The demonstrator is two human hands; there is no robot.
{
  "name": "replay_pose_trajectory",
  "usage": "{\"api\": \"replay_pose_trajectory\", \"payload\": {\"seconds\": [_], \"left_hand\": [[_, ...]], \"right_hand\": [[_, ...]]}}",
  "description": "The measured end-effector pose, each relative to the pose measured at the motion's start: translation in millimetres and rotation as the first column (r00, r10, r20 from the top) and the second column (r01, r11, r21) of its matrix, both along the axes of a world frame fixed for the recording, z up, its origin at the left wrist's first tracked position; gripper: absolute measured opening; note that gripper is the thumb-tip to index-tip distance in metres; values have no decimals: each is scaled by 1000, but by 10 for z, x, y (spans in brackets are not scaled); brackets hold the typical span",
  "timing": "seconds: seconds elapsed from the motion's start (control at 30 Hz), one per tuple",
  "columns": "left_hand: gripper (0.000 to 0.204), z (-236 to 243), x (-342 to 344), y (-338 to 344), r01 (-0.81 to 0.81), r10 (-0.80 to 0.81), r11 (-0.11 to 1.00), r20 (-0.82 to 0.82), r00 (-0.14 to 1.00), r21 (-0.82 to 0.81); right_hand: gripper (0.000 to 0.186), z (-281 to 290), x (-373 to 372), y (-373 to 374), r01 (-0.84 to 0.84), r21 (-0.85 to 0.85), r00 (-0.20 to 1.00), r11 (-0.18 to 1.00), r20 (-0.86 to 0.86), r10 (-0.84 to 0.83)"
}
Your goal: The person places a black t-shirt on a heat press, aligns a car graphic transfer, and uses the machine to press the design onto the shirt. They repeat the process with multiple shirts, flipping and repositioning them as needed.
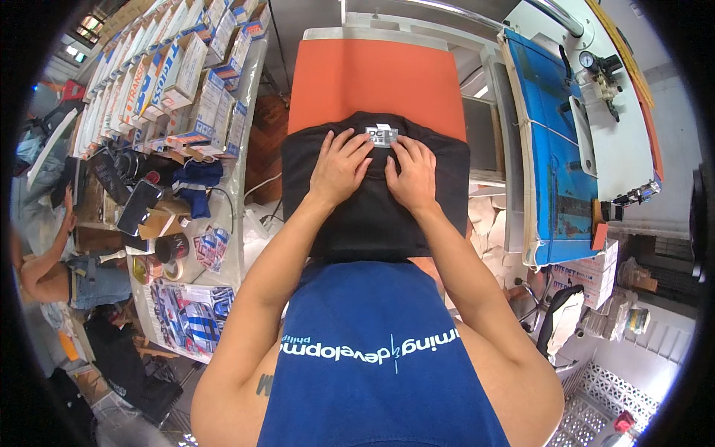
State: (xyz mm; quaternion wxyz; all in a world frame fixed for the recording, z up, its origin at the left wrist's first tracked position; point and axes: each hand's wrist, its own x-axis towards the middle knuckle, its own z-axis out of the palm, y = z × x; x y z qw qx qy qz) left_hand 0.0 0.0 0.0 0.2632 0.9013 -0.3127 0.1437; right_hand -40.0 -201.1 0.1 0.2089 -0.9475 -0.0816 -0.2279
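Black cloth (369, 212) toward 12 o'clock, over orange board (376, 82): likely soft, light; hold by edges. Label (381, 135) atop, probably thin. Left hand (339, 167), right hand (412, 173): palms down, fingers spread, at label's 9 and 3 o'clock.

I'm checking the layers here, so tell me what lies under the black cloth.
An orange board runs under the black cloth, showing past its far edge. Whatever else lies beneath is covered and cannot be seen.
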Motion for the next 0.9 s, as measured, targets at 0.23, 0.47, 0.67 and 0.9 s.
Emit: {"api": "replay_pose_trajectory", "payload": {"seconds": [0.23, 0.47, 0.67, 0.9], "left_hand": [[36, 10, -4, -20, 1, -1, 1000, -10, 1000, -12], [36, -7, 8, -43, -10, 9, 999, -12, 1000, -49], [29, 325, 239, -251, -136, 131, 989, -77, 988, -62], [36, 1489, -680, 403, 79, -642, 703, -583, 498, -707]], "right_hand": [[37, 5, -14, -15, 14, -5, 1000, 1000, 22, -14], [32, 92, 16, 26, 42, 17, 999, 999, -11, -42], [20, 440, 217, -140, 125, 45, 974, 991, -196, -114], [21, 1788, -1311, -2800, 798, 133, 539, 588, 281, -794]]}}
